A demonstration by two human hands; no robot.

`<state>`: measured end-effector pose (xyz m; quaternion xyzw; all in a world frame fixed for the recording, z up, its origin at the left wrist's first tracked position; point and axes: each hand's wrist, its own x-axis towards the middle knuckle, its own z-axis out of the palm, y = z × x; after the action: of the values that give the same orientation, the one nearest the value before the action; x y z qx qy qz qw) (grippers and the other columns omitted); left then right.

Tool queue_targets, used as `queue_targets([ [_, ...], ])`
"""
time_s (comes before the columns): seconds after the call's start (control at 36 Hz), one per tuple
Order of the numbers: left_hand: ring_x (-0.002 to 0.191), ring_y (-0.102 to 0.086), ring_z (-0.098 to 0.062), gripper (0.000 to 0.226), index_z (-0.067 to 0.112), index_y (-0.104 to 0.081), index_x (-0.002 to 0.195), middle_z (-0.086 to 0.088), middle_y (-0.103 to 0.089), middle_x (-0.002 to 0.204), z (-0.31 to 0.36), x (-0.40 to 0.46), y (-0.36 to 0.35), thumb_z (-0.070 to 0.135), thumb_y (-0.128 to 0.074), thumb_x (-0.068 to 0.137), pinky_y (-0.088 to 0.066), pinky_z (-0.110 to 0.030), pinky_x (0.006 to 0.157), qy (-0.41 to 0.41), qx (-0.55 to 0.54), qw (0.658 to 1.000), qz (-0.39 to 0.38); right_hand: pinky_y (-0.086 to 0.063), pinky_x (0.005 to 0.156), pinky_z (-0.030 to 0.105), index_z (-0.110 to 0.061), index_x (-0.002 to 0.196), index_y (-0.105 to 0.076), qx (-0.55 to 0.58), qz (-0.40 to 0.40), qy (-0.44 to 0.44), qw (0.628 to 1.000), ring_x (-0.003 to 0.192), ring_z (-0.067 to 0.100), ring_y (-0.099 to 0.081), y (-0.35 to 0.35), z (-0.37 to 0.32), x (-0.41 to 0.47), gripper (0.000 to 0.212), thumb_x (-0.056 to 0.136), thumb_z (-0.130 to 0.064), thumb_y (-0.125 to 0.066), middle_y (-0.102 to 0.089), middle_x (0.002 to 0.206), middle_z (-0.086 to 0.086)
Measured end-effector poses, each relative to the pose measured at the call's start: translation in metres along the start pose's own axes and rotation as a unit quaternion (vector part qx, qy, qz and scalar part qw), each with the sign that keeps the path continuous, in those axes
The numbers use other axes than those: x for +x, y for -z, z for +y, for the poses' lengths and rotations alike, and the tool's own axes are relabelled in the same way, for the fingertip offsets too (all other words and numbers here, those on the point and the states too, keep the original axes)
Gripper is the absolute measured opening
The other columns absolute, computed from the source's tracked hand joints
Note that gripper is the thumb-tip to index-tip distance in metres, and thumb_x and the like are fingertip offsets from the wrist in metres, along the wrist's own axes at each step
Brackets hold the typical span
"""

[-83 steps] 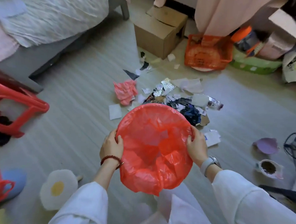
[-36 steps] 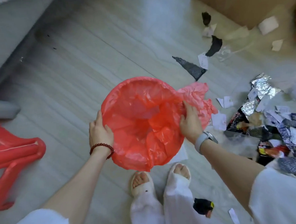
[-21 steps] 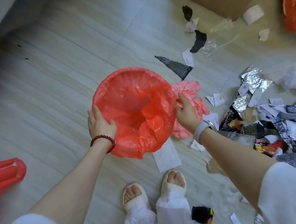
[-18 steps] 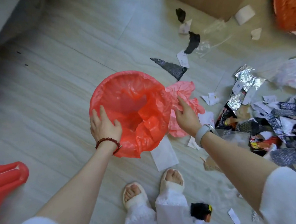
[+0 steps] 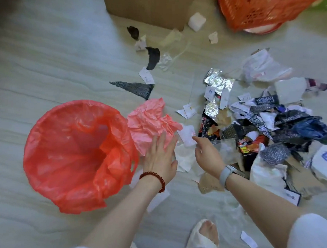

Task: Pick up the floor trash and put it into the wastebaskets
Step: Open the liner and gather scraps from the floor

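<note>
A cardboard box (image 5: 149, 9) stands on the pale floor (image 5: 42, 63), an orange plastic basket (image 5: 262, 3) well right of it.

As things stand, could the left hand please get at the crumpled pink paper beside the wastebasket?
Probably yes: the left hand, fingers straight, already overlaps the crumpled pink paper, which lies uncovered against the red-lined wastebasket.

Wastebasket (image 5: 73, 157) mouth unobstructed; floor (image 5: 51, 69) left bare.

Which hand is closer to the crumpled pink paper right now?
Left. The left hand has its straight fingers over the pink paper's near edge. The right hand is off to its right, over white scraps.
</note>
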<state>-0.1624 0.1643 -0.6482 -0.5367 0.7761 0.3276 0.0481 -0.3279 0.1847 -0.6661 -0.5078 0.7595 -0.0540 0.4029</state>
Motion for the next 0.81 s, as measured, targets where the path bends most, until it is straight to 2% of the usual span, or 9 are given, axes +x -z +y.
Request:
queue_targets([
  [0.19, 0.137, 0.025, -0.039, 0.113, 0.042, 0.021, 0.139, -0.006, 0.03, 0.151, -0.046, 0.102, -0.079, 0.063, -0.065, 0.069, 0.007, -0.067, 0.104, 0.071, 0.117, 0.99, 0.027, -0.039, 0.102, 0.036, -0.011, 0.136, -0.04, 0.007, 0.051, 0.06, 0.997, 0.126, 0.025, -0.043, -0.051, 0.073, 0.063, 0.043, 0.093, -0.006, -0.04, -0.043, 0.138, 0.009],
  [0.25, 0.137, 0.024, -0.041, 0.119, 0.044, 0.023, 0.138, -0.005, 0.032, 0.15, -0.063, 0.121, -0.098, 0.063, -0.068, 0.064, 0.0, -0.069, 0.104, 0.081, 0.111, 0.99, 0.041, -0.037, 0.099, 0.03, -0.011, 0.135, -0.041, 0.018, 0.073, 0.083, 0.994, 0.124, 0.021, -0.044, -0.063, 0.087, 0.082, 0.043, 0.093, -0.007, -0.041, -0.045, 0.135, 0.007],
  [0.31, 0.139, 0.007, -0.043, 0.119, 0.044, 0.023, 0.138, -0.007, 0.031, 0.15, -0.078, 0.132, -0.112, 0.054, -0.072, 0.067, -0.021, -0.061, 0.106, 0.094, 0.094, 0.991, 0.035, -0.038, 0.098, 0.03, -0.011, 0.134, -0.042, 0.038, 0.096, 0.109, 0.989, 0.121, 0.021, -0.046, -0.07, 0.092, 0.099, 0.042, 0.093, -0.007, -0.042, -0.047, 0.131, 0.008],
  [0.39, 0.127, -0.035, -0.04, 0.104, 0.042, 0.008, 0.143, -0.012, 0.011, 0.154, -0.094, 0.139, -0.124, 0.027, -0.071, 0.077, -0.042, -0.045, 0.093, 0.093, 0.076, 0.992, 0.036, -0.039, 0.1, 0.032, -0.011, 0.132, -0.044, 0.079, 0.118, 0.137, 0.98, 0.119, 0.022, -0.048, -0.078, 0.094, 0.118, 0.041, 0.091, -0.006, -0.045, -0.048, 0.129, 0.009],
  [0.47, 0.112, -0.052, -0.036, 0.073, 0.035, -0.022, 0.14, -0.011, -0.031, 0.144, -0.095, 0.144, -0.116, 0.008, -0.056, 0.081, -0.047, -0.043, 0.085, 0.044, 0.035, 0.996, 0.067, -0.037, 0.104, 0.033, -0.015, 0.133, -0.043, 0.141, 0.131, 0.154, 0.969, 0.121, 0.016, -0.045, -0.077, 0.088, 0.125, 0.041, 0.093, -0.012, -0.048, -0.046, 0.129, 0.0],
  [0.58, 0.107, -0.057, -0.027, 0.056, 0.037, -0.04, 0.129, -0.003, -0.056, 0.124, -0.072, 0.133, -0.09, 0.02, -0.059, 0.079, -0.045, -0.032, 0.082, -0.056, -0.067, 0.991, 0.098, -0.03, 0.111, 0.034, -0.025, 0.137, -0.04, 0.336, 0.118, 0.109, 0.928, 0.129, 0.01, -0.037, -0.056, 0.064, 0.122, 0.042, 0.096, -0.034, -0.044, -0.041, 0.139, -0.006],
  [0.67, 0.102, -0.055, -0.022, 0.051, 0.036, -0.051, 0.118, -0.008, -0.059, 0.111, -0.05, 0.117, -0.067, 0.034, -0.06, 0.067, -0.042, -0.024, 0.083, -0.108, -0.186, 0.972, 0.096, -0.039, 0.105, 0.047, -0.032, 0.127, -0.052, 0.477, 0.013, 0.07, 0.876, 0.119, 0.021, -0.055, -0.031, 0.054, 0.119, 0.074, 0.068, -0.076, -0.055, -0.056, 0.132, 0.002],
  [0.72, 0.096, -0.057, -0.018, 0.048, 0.038, -0.054, 0.107, -0.008, -0.059, 0.105, -0.042, 0.108, -0.052, 0.032, -0.06, 0.06, -0.045, -0.021, 0.083, -0.118, -0.276, 0.948, 0.103, -0.044, 0.1, 0.045, -0.028, 0.121, -0.056, 0.492, -0.043, 0.103, 0.864, 0.112, 0.024, -0.061, -0.014, 0.05, 0.112, 0.09, 0.05, -0.082, -0.062, -0.062, 0.123, 0.005],
  [0.81, 0.089, -0.061, -0.016, 0.047, 0.047, -0.051, 0.094, 0.001, -0.064, 0.097, -0.036, 0.101, -0.04, 0.016, -0.063, 0.061, -0.049, -0.028, 0.082, -0.119, -0.378, 0.907, 0.144, -0.04, 0.104, 0.048, -0.019, 0.118, -0.058, 0.459, -0.08, 0.142, 0.874, 0.109, 0.025, -0.061, 0.003, 0.039, 0.101, 0.094, 0.047, -0.081, -0.065, -0.064, 0.119, 0.007],
])
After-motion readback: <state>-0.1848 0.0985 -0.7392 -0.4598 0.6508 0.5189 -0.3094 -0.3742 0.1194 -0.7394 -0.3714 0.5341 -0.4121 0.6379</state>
